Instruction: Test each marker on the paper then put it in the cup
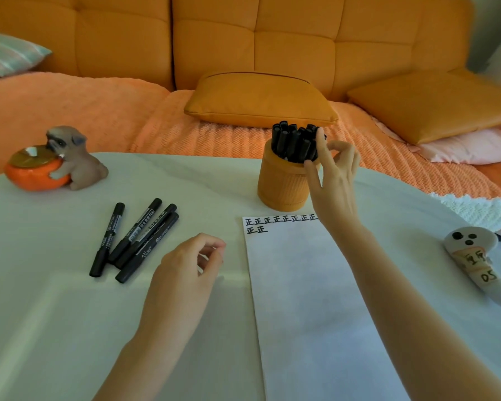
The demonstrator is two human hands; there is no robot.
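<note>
Progress: cup point(282, 183) packed with tested markers point(291, 141); four loose markers point(133, 241) left on counter point(70, 314) beside paper point(307, 299). Right hand point(334, 175) fingers one at the rim, gripping or releasing unclear. Left hand point(185, 270) loosely curled, empty.

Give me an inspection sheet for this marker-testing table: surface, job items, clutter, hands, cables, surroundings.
Surface: white table.
Job's things: four loose markers lying left; orange cup packed with stored markers; paper bearing two rows of marks.
Clutter: dog figurine, grey plush toy, white cloth.
Hands: left hand loosely curled, empty; right hand touching the stored markers, grip unclear.
Cables: nothing seen.
Surroundings: orange sofa with cushions.
</note>
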